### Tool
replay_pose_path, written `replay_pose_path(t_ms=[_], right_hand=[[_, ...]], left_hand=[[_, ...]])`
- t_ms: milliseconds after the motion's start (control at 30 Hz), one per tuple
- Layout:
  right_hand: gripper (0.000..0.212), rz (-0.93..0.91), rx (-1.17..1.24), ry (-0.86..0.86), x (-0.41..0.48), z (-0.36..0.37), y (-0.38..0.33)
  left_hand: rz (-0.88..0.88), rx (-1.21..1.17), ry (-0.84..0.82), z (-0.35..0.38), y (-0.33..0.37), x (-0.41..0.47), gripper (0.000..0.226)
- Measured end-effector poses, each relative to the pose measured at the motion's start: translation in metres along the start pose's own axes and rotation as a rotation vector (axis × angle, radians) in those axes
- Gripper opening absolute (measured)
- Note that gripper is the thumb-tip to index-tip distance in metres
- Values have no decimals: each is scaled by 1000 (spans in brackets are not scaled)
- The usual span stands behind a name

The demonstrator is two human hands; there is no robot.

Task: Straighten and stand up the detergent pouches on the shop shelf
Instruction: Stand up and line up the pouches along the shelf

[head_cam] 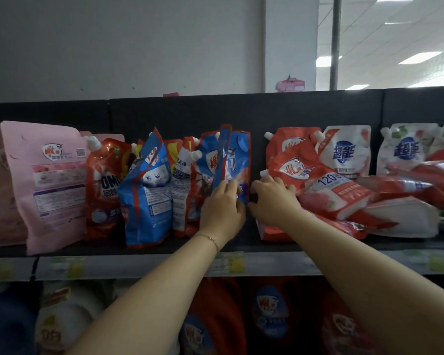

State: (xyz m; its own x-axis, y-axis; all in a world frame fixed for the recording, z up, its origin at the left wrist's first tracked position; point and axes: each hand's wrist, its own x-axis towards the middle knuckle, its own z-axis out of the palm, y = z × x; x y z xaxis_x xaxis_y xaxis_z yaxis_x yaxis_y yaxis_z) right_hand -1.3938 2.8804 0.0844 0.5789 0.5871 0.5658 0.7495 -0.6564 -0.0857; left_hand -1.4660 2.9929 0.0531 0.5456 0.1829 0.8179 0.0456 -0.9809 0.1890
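Blue and red detergent pouches (237,160) stand packed upright at the middle of the top shelf (144,265). My left hand (222,211) grips the lower edge of the rightmost blue pouch in that group. A red spouted pouch (290,167) leans to the right of a dark gap. My right hand (273,198) holds its left edge, fingers curled over the side. More red and white pouches (344,193) lie tipped over in a heap to the right.
A large pink pouch (49,185) and a red pouch (105,185) stand at the left. White pouches (346,152) stand at the back right. A black back panel runs behind the shelf. Detergent bottles (215,319) fill the shelf below.
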Motion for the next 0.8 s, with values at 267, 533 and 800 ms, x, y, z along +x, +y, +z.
replay_pose_path(t_ms=[267, 533, 800], right_hand=[[29, 102, 18, -31, -19, -14, 48], [22, 193, 121, 49, -38, -20, 74], [34, 250, 124, 60, -48, -28, 82]], left_hand=[[9, -36, -99, 16, 31, 19, 9], [47, 79, -353, 27, 58, 43, 19], [25, 88, -474, 36, 56, 55, 23]])
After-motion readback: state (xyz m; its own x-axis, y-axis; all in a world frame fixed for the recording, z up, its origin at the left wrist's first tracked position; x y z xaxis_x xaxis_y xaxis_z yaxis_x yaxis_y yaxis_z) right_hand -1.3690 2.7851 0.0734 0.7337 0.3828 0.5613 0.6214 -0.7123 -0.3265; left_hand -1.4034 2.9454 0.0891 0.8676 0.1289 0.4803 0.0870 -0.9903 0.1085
